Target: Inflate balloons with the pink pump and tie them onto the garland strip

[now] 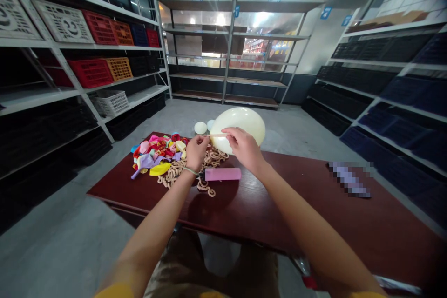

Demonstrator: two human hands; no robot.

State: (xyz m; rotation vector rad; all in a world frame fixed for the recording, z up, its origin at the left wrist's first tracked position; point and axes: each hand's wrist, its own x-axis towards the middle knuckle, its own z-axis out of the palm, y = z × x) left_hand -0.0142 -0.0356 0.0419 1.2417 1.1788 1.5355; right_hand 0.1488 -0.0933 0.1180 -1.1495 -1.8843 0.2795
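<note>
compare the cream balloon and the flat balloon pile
The cream balloon is inflated and round; the flat balloon pile is limp and crumpled. The cream balloon is pale; the pile is mixed bright colours. The left hand and right hand hold up the cream balloon; the pile lies on the table. Both look like latex.

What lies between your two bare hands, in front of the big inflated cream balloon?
The head view shows a thin pale strip, probably the balloon's stretched neck, running from the left hand to the right hand, across the cream balloon.
</note>
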